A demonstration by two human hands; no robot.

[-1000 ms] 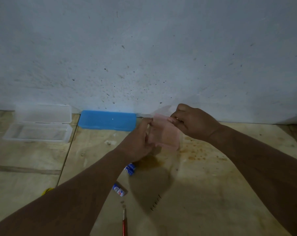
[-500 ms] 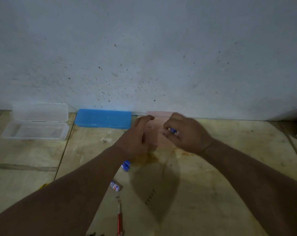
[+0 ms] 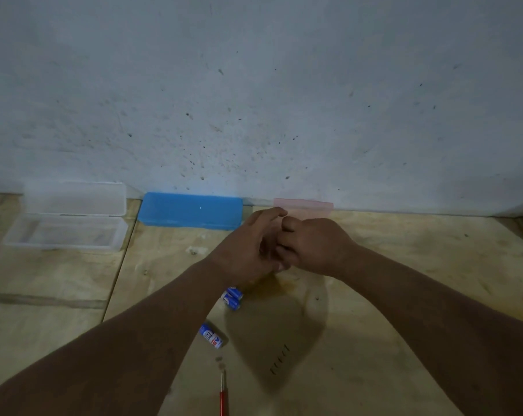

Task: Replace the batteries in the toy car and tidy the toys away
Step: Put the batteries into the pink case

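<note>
Hands closer than a moment ago, now touching. Near: screwdriver, battery, two more by left wrist. Left hand and right hand curled together; contents hidden. Pink box, blue box, clear box along wall.

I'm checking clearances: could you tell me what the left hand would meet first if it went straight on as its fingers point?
Probably the pale pink plastic box against the grey wall, just beyond the left hand; depth is unclear.

Pale speckled wall, worn plywood floor — dim light, dark seams
</note>
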